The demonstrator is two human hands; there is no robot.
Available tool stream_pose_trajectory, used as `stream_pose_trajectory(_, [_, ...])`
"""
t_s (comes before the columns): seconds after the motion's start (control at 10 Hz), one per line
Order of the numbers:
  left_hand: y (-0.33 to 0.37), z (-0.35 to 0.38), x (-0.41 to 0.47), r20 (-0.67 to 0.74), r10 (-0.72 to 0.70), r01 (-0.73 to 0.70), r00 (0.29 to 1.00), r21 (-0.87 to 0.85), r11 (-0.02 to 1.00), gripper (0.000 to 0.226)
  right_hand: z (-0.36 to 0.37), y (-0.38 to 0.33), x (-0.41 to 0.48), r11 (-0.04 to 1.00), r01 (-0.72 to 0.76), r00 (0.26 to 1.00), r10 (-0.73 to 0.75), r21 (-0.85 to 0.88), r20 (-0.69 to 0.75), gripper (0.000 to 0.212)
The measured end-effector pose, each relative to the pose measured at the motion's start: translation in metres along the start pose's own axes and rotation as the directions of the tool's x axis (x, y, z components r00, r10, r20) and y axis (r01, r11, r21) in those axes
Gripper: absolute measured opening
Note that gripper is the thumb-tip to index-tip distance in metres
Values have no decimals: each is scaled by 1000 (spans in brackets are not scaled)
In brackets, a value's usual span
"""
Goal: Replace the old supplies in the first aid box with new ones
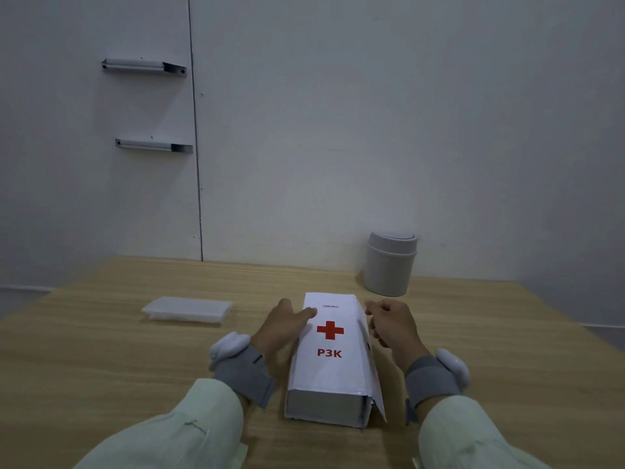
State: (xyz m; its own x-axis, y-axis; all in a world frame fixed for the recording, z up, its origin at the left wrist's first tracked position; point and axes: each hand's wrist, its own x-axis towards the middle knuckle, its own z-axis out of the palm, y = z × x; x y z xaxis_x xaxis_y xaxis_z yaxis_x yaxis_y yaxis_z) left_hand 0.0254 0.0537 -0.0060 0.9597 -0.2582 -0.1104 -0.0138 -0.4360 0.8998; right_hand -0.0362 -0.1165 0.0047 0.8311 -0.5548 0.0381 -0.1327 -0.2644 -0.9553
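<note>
A white first aid box with a red cross and "P3K" on its lid lies closed on the wooden table, lengthwise in front of me. My left hand lies against the box's left side, its thumb resting on the lid near the far end. My right hand hovers just beside the box's right edge with its fingers loosely curled, holding nothing. A flat clear plastic case lies on the table to the left of the box.
A small white lidded bin stands at the back of the table, right of the box, near the wall. Two metal brackets are fixed to the wall at upper left. The table's right edge runs diagonally at right.
</note>
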Motion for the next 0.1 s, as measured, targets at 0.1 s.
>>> stream_pose_trajectory(0.1, [2,-5,3,-68,6,-12,998,-89,996,53,7,-6,-2,997,71,995,-70,16,-64,25])
